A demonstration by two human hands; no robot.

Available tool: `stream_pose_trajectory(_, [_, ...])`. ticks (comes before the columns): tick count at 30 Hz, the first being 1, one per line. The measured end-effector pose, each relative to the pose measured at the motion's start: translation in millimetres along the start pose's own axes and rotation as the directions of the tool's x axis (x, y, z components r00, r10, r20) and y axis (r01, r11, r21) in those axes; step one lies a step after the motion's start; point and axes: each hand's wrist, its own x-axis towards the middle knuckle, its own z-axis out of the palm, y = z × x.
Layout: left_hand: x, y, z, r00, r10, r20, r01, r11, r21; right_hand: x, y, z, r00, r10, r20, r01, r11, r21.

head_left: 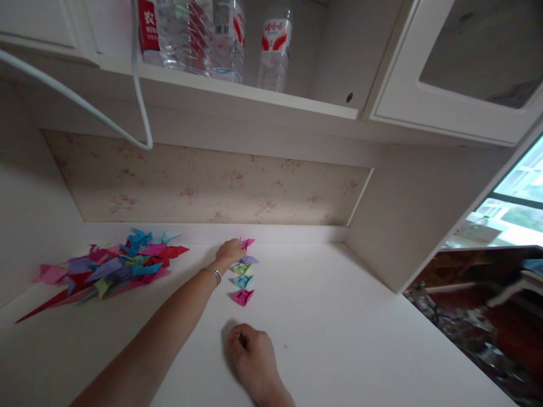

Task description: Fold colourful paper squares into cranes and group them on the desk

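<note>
My left hand [230, 252] reaches to the back of the white desk, its fingers closed on a pink origami crane [248, 243]. That crane is at the far end of a row running toward me. Behind it in the row come a purple crane [249, 260], a light green crane [242, 269], a teal crane [242, 282] and a magenta crane [243, 297]. Nearer to me, my right hand [253, 359] rests on the desk in a loose fist, with a dark gap inside the curled fingers and nothing visible in it.
A heap of colourful origami cranes [114, 265] lies on the left of the desk [339, 339]. Overhead is a shelf [254, 96] with several plastic bottles [274, 48], and a white cable [106, 120] hangs below it. A side panel [399, 209] bounds the right.
</note>
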Motion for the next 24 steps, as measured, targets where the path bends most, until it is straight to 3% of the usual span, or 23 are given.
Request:
stream_pose_trajectory(10, [0,8,9.0,0.996,-0.050,-0.073,0.054,0.997,0.050,-1,2,1,1.000,-0.006,0.013,0.006,1.000,-0.011])
stream_pose_trajectory(24, [-3,5,7.8,0.997,-0.042,-0.057,0.044,0.998,0.034,-2,-3,-4,1.000,0.004,0.019,-0.004,1.000,0.005])
